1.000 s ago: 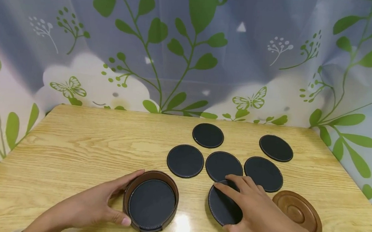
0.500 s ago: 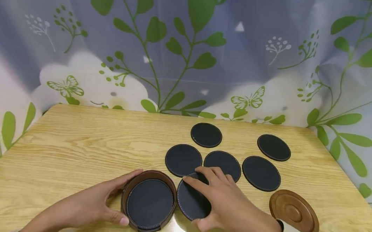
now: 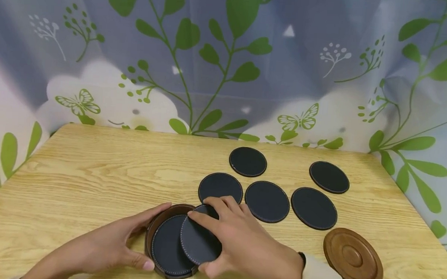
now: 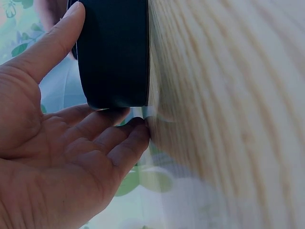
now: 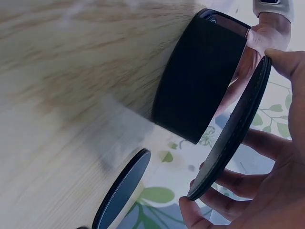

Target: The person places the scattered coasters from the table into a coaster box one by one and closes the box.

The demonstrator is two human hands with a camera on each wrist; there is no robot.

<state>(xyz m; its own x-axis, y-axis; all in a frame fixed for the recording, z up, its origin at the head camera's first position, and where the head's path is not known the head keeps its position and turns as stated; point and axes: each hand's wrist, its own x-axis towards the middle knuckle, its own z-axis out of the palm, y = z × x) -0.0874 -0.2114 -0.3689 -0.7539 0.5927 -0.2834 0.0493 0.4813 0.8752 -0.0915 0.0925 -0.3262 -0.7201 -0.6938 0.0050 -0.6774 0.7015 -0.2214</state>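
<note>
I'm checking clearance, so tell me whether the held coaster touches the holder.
Apart: the right wrist view shows a clear gap between the held coaster and the holder.

A light wood-grained table (image 3: 104, 162) is backed by a blue and white curtain (image 3: 280, 71), which is printed with green leaves (image 3: 242, 10), butterflies (image 3: 80, 103) and pale clouds (image 3: 105, 85).

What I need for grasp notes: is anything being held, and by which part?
The right hand pinches a black coaster at opposite edges, between thumb and fingers. The left hand holds the round holder by its outer wall.
</note>
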